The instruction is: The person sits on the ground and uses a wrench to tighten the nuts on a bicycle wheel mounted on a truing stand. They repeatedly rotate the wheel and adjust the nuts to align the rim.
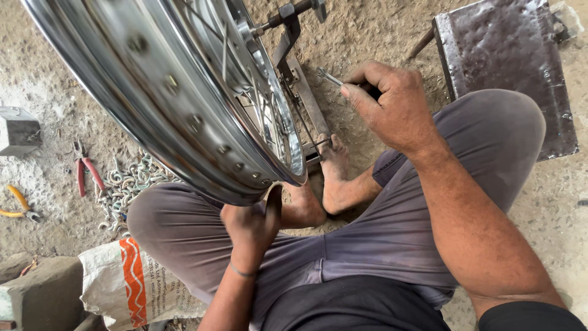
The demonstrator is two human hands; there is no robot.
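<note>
The chrome wheel rim [184, 104], mounted on the stand [300, 86], was gripped underneath by the left hand [251, 224]. A small spoke tool [331, 77] was clenched in the right hand [392, 104]; it could slip off, because the rim was perhaps turning.

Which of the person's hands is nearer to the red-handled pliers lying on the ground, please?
Left. The left hand grips the wheel rim's lower edge, a short way right of the red-handled pliers. The right hand, holding a small metal tool, is far across the wheel.
</note>
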